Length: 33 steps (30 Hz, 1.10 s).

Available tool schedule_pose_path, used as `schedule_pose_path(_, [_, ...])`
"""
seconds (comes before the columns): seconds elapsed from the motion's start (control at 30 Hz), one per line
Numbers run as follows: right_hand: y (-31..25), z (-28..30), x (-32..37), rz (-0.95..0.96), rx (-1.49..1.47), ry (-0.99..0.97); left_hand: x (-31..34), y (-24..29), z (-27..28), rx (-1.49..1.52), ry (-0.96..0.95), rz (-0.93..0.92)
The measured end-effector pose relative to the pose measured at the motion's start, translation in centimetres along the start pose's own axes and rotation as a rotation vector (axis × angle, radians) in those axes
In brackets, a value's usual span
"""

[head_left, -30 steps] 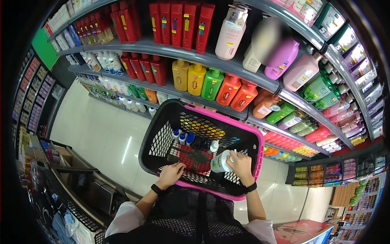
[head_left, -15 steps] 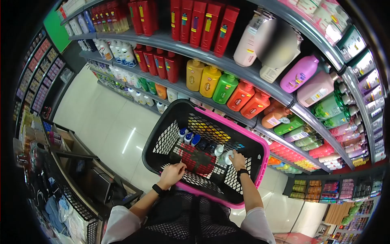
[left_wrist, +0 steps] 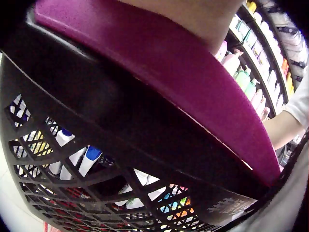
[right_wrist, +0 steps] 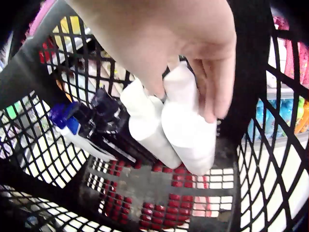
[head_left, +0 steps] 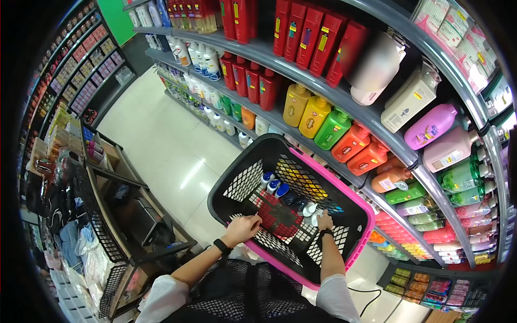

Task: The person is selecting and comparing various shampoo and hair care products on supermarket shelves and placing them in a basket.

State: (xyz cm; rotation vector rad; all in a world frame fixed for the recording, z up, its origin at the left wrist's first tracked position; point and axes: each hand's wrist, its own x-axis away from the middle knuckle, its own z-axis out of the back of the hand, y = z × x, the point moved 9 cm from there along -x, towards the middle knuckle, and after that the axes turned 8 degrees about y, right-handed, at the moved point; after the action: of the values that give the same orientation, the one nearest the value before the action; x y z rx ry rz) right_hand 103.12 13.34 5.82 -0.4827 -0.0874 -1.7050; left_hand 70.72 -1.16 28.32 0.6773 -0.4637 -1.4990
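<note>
Down inside the black shopping basket, my right hand grips a white bottle by its upper part. That bottle leans against a second white pump bottle. Beside them are dark bottles and several white bottles with blue caps. My left hand is over the near left rim, its fingers curled in above the basket. In the left wrist view, the left forearm crosses above the pink handle, and the fingers are hidden.
Grey shelves with red, yellow, green and orange pump bottles run along the far side and right, close to the basket. Wooden display stands stand at the left. Tiled floor shows between them.
My right hand has lowered the white bottle into the basket beside the other pump bottle. The head view has turned, so shelves and basket shift right. The left hand stays at the rim.
</note>
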Motion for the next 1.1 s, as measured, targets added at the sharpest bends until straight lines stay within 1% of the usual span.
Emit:
schedule_pose_path(0.03, [0.1,0.5,-0.2,-0.026,-0.022,-0.030,0.0,0.1,-0.2,-0.016,0.006,-0.006])
schedule_pose_path(0.17, [-1.8,2.2,2.2,0.013,0.027,-0.080,0.9,-0.2,-0.2,-0.050,-0.006,0.000])
schedule_pose_path(0.2, [-2.8,3.6,3.6,0.082,0.023,-0.026,1.1,0.1,-0.2,-0.045,-0.002,-0.016])
schedule_pose_path(0.23, [-3.7,3.9,4.5,0.149,0.078,-0.059,1.2,0.3,0.0,-0.044,0.008,-0.031])
schedule_pose_path(0.27, [-5.1,5.0,6.6,0.265,0.076,-0.024,1.5,0.3,0.3,-0.052,0.033,-0.029])
schedule_pose_path(0.3, [-7.4,7.4,9.2,0.315,-0.096,-0.118,1.7,0.3,-0.1,-0.053,0.007,-0.024])
schedule_pose_path(0.33, [-7.4,5.3,9.8,0.352,-0.225,-0.215,1.9,0.4,-0.4,-0.054,-0.019,-0.018])
schedule_pose_path(0.37, [-9.2,5.3,12.2,0.495,-0.421,-0.293,2.3,0.6,-0.3,-0.076,-0.028,0.010])
schedule_pose_path(0.4, [-10.3,4.8,14.0,0.673,-0.456,-0.291,2.7,0.9,0.0,-0.100,-0.030,0.042])
schedule_pose_path(0.43, [-11.6,5.6,16.8,0.682,-0.463,-0.383,3.1,0.8,-0.2,-0.077,-0.020,0.051])
schedule_pose_path(0.47, [-12.5,6.3,19.5,0.627,-0.410,-0.478,3.3,0.4,-0.3,-0.055,-0.010,0.058])
schedule_pose_path(0.5, [-12.9,5.2,21.2,0.669,-0.290,-0.495,4.0,0.2,-0.8,-0.088,-0.046,0.092])
schedule_pose_path(0.53, [-13.4,4.6,22.8,0.748,-0.282,-0.463,4.5,0.3,-1.0,-0.126,-0.069,0.112])
schedule_pose_path(0.6, [-14.7,4.4,26.0,0.779,-0.075,-0.615,5.3,0.0,-2.4,-0.153,-0.083,0.117])
schedule_pose_path(0.67, [-16.5,4.2,29.0,0.875,-0.038,-0.725,5.5,1.0,-1.6,-0.118,-0.035,0.056])
schedule_pose_path(0.7, [-17.4,3.9,30.0,0.915,-0.026,-0.702,5.8,1.0,-1.5,-0.101,-0.032,0.041])
schedule_pose_path(0.73, [-19.3,6.2,31.6,0.970,-0.016,-0.612,5.8,1.3,-1.0,-0.085,-0.029,0.027])
schedule_pose_path(0.8, [-21.8,6.9,32.9,1.084,0.072,-0.475,5.6,0.5,-0.7,-0.048,0.016,-0.013])
schedule_pose_path(0.83, [-22.8,6.9,33.6,1.131,0.078,-0.365,5.6,0.3,-0.2,0.001,0.006,0.000])
schedule_pose_path(0.87, [-23.5,6.0,34.4,1.122,0.068,-0.358,5.9,0.2,0.3,0.048,-0.003,-0.003])
schedule_pose_path(0.93, [-24.7,4.3,33.5,0.998,0.138,-0.259,5.6,-0.2,1.2,0.164,0.025,-0.083])
schedule_pose_path(0.97, [-25.2,2.7,33.0,0.895,0.151,-0.254,5.6,-0.6,1.8,0.309,0.004,-0.074])
schedule_pose_path(1.03, [-27.3,1.0,32.6,0.869,0.128,-0.219,5.9,-1.6,2.9,0.647,-0.046,-0.030])
schedule_pose_path(1.07, [-28.3,0.3,32.5,0.850,0.103,-0.199,5.9,-2.4,4.0,0.751,-0.061,0.028])
schedule_pose_path(1.1, [-29.3,-0.9,32.1,0.868,0.074,-0.191,6.1,-3.6,5.2,0.776,-0.018,0.016])
